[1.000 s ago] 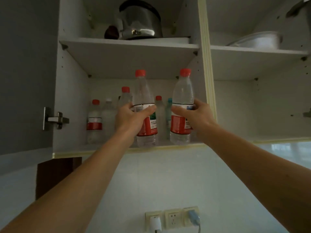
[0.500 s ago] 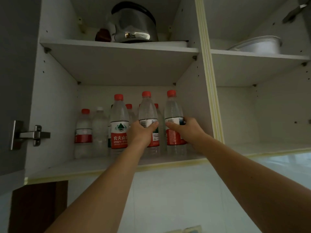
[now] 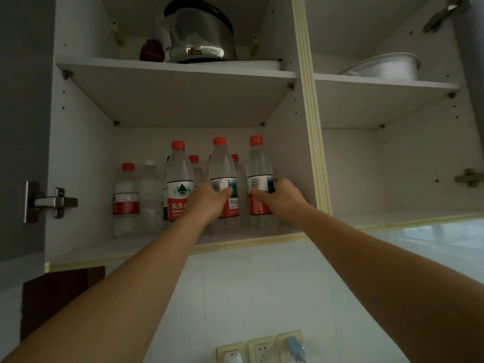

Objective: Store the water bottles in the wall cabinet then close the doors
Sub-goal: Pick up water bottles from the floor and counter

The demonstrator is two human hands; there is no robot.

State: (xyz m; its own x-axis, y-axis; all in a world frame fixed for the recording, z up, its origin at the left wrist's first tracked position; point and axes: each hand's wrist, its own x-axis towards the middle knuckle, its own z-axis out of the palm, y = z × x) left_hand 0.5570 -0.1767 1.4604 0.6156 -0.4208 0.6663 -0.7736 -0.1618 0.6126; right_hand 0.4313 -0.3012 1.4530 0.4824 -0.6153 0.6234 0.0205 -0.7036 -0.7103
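Two clear plastic water bottles with red caps and red-and-white labels are held upright on the lower shelf (image 3: 86,254) of an open wall cabinet, in its left compartment. The middle bottle (image 3: 224,179) is gripped at the label by the left hand (image 3: 207,203), fingers and thumb curled round it. The rightmost bottle (image 3: 259,176), just beside the dividing panel (image 3: 311,127), is clasped likewise by the right hand (image 3: 281,200). A third bottle (image 3: 179,187) is seen just to the left, its label printed with a green mountain emblem; more bottles are lined up behind. A steel pot (image 3: 200,35) is stored on the upper shelf.
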